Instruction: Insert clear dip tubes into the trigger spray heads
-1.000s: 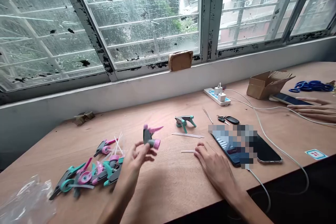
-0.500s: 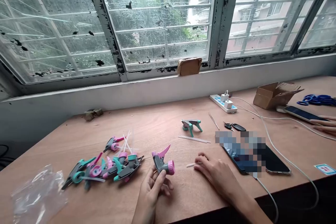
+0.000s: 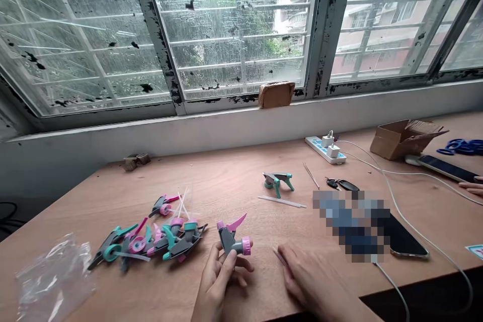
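Left hand (image 3: 219, 280): grip closed around a grey-and-pink trigger spray head (image 3: 227, 241), over the surface (image 3: 226, 176), pink collar facing right.
Right hand (image 3: 311, 277): a thin dip tube (image 3: 278, 255) at its fingertips; blur hides whether the grip pinches it.
Spray-head pile (image 3: 184, 246): pink, teal and grey, left of the left hand.
Plastic bag (image 3: 56, 282): clear, crumpled, near the pile.
Cardboard box (image 3: 392, 142): flaps open, far right, inside hidden from view.

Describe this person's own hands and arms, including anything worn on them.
The bare left hand and bare right hand wear no gloves, and no ring, watch or bracelet shows. No sleeve shows at the left wrist or along the visible right forearm.
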